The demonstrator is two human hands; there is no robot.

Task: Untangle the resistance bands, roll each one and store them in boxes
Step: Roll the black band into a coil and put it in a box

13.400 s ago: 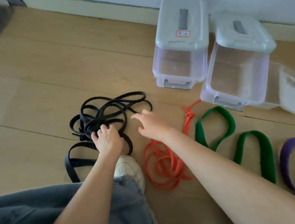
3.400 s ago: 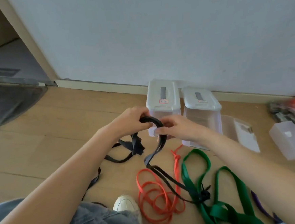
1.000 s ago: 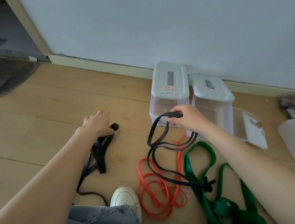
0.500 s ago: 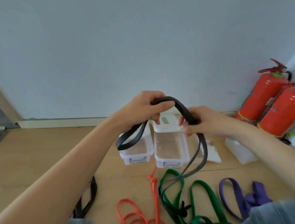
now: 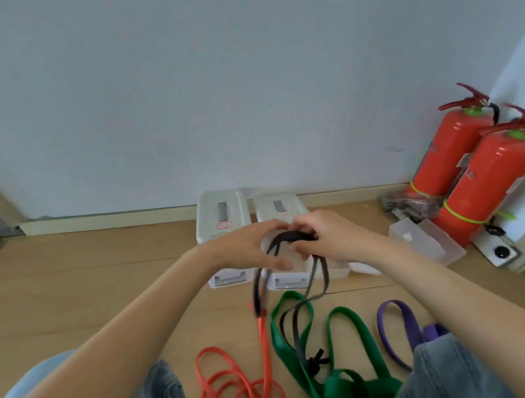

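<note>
Black band point(image 5: 292, 237) pinched by both hands, left point(image 5: 248, 250) and right point(image 5: 327, 237), their grip hiding its folded top.

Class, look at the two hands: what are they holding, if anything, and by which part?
Both hands, left and right, grip the black band at its folded top end; the rest hangs down to the floor.

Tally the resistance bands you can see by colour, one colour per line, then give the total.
Black rubber band, held in both hands: 1
Orange thin rubber band, on the floor: 1
Green wide flat bands, overlapping, number of loops unclear: counted as 1
Purple wide flat band, partly hidden by a knee: 1
Total: 4
</note>
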